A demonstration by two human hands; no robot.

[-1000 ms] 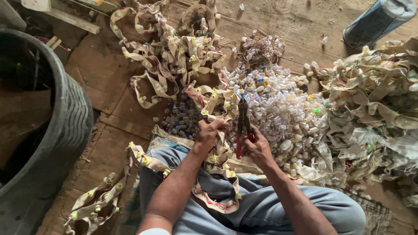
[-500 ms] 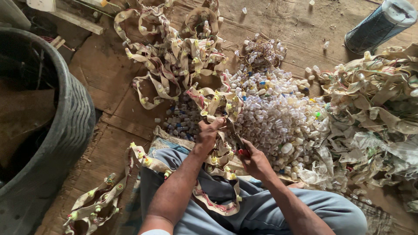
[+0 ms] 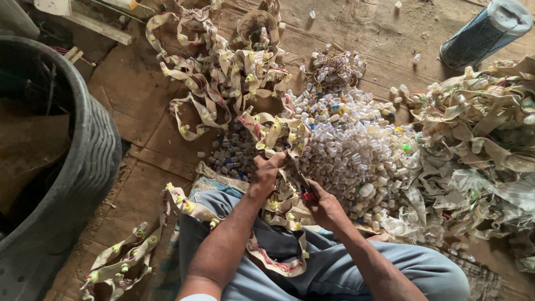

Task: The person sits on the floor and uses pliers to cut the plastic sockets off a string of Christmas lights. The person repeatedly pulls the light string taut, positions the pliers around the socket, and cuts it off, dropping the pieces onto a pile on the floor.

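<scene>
Strip [image 3: 278,206] of cream plastic studded with small yellow-tipped nozzles, held across the lap; its long axis runs away from the body, from the thighs up toward the heap of clear caps [image 3: 356,150]. Left hand [image 3: 266,170] closes in a fist around the strip's far portion. Right hand [image 3: 323,207], just beside and nearer the body, is curled around red-handled pliers [image 3: 304,187], whose tip points up-left toward the strip between the two hands. Dark tub [image 3: 72,184] lies well apart to the left hand's outer side.
</scene>
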